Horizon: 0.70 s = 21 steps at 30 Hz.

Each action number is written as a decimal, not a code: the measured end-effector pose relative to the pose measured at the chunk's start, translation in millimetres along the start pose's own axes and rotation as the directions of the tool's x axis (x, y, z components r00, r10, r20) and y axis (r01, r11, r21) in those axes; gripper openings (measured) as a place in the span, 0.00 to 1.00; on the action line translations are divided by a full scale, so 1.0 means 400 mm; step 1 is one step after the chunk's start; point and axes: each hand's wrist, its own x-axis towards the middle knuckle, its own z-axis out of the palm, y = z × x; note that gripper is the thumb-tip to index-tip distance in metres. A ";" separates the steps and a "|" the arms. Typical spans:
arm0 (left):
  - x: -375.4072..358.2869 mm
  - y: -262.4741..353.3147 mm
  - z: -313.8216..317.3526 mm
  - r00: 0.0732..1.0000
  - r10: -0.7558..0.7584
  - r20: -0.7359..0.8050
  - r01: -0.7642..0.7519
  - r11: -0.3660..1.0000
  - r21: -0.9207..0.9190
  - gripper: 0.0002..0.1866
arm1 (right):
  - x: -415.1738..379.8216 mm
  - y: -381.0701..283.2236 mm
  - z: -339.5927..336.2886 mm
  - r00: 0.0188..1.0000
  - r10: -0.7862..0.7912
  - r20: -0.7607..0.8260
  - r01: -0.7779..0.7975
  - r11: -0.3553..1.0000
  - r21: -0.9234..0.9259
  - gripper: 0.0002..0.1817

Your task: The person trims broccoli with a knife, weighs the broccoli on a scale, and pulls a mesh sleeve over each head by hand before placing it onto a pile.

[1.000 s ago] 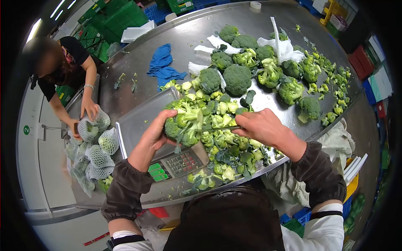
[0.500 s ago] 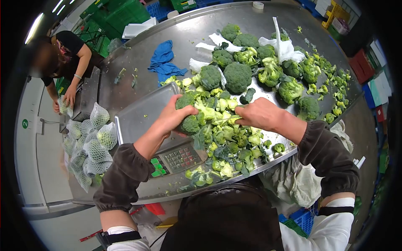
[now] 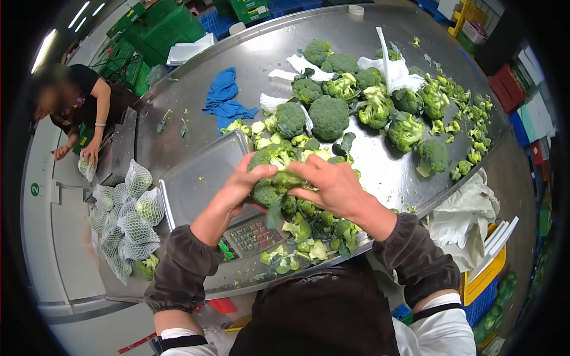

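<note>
My left hand (image 3: pixel 242 183) is wrapped round a broccoli head (image 3: pixel 267 188) above the near side of the metal table. Against the right side of that head lies my right hand (image 3: pixel 326 184), its fingers bent and partly blurred; whether a knife is in it cannot be made out. Under and beyond both hands is a pile of cut broccoli pieces (image 3: pixel 300 228). The scale's tray (image 3: pixel 196 172) is left of my left hand, with its keypad (image 3: pixel 254 237) just below the hands.
Whole broccoli heads (image 3: pixel 329 117) and white netting (image 3: pixel 395 71) lie at the back right of the table (image 3: pixel 285 41). A blue cloth (image 3: pixel 224 98) is behind the tray. Netted broccoli (image 3: pixel 135 222) is piled at left, near another person (image 3: pixel 89 101) holding one.
My right hand has moved left, onto the broccoli head. The thin blade seen in it earlier is no longer visible. The other person's one hand has come away from the netted piece.
</note>
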 end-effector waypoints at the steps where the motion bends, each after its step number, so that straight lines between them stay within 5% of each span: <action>1: -0.003 -0.007 -0.002 1.000 -0.008 0.012 0.008 1.000 0.009 0.38 | 0.002 0.006 0.016 0.999 -0.046 0.022 0.046 0.999 -0.008 0.22; 2: -0.009 -0.009 -0.011 0.995 -0.007 0.095 0.017 0.994 -0.108 0.37 | 0.002 0.006 0.030 0.999 -0.047 0.023 0.047 0.999 -0.006 0.22; 4: -0.025 -0.036 -0.011 0.995 0.019 0.099 0.004 0.975 -0.222 0.36 | 0.001 -0.006 0.050 0.971 0.127 -0.202 -0.040 0.922 0.385 0.15; 5: -0.033 -0.049 -0.009 0.994 0.043 0.105 -0.006 0.944 -0.329 0.35 | -0.002 -0.022 0.058 0.971 0.127 -0.201 -0.041 0.922 0.384 0.15; 6: -0.040 -0.054 -0.008 0.989 0.045 0.143 0.024 0.895 -0.446 0.33 | -0.001 -0.048 0.062 0.916 0.333 -0.223 -0.156 0.810 0.565 0.13; 7: -0.045 -0.070 -0.016 0.989 0.046 0.143 0.023 0.894 -0.447 0.33 | 0.005 -0.067 0.056 0.827 0.526 -0.201 -0.235 0.646 0.726 0.13; 8: -0.047 -0.096 -0.033 0.979 0.092 0.183 0.011 0.867 -0.498 0.32 | 0.017 -0.065 0.027 0.606 0.781 0.150 -0.417 0.150 0.897 0.15; 9: -0.051 -0.125 -0.051 0.966 0.141 0.218 0.002 0.837 -0.548 0.32 | 0.018 -0.036 0.021 0.597 0.792 0.130 -0.295 0.066 0.953 0.17; 11: -0.057 -0.183 -0.093 0.968 0.178 0.176 -0.037 0.799 -0.601 0.34 | -0.013 0.033 0.026 0.648 0.746 0.150 -0.406 0.172 0.898 0.16; 13: -0.072 -0.227 -0.134 0.938 0.309 0.156 -0.102 0.678 -0.728 0.38 | -0.082 0.160 0.106 0.725 0.688 0.011 -0.605 0.630 0.488 0.19; 14: -0.091 -0.220 -0.146 0.935 0.314 0.165 -0.087 0.654 -0.752 0.43 | -0.117 0.184 0.119 0.758 0.651 -0.035 -0.627 0.744 0.232 0.23; 19: -0.166 -0.169 -0.171 0.904 0.428 -0.018 -0.332 0.674 -0.660 0.50 | -0.189 0.148 0.064 0.676 0.737 0.026 -0.736 0.676 -0.034 0.28; 21: -0.188 -0.133 -0.190 0.805 0.568 -0.171 -0.589 0.800 -0.116 0.47 | -0.232 0.181 0.078 0.695 0.718 -0.043 -0.719 0.691 -0.073 0.27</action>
